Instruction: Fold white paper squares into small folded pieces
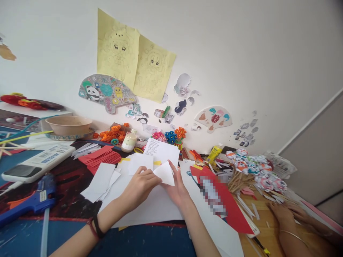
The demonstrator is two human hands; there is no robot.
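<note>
A small piece of white paper (165, 174) is held up between my two hands, and it looks folded or bent. My left hand (142, 185) pinches its lower left edge with curled fingers. On the other side, my right hand (177, 184) grips it between thumb and fingers. Large white sheets (150, 210) lie flat beneath both hands. White paper strips (100, 182) are fanned out left of my left hand. Behind the held piece stands a white sheet with handwriting (163, 150).
A blue glue gun (40, 200) and a white power strip (37, 162) lie at left. Red paper slips (100, 159), a white bottle (129, 141) and a beige bowl (69, 125) sit behind. Right are red paper (230, 203), paper flowers (252, 166) and another person's hands (286, 214).
</note>
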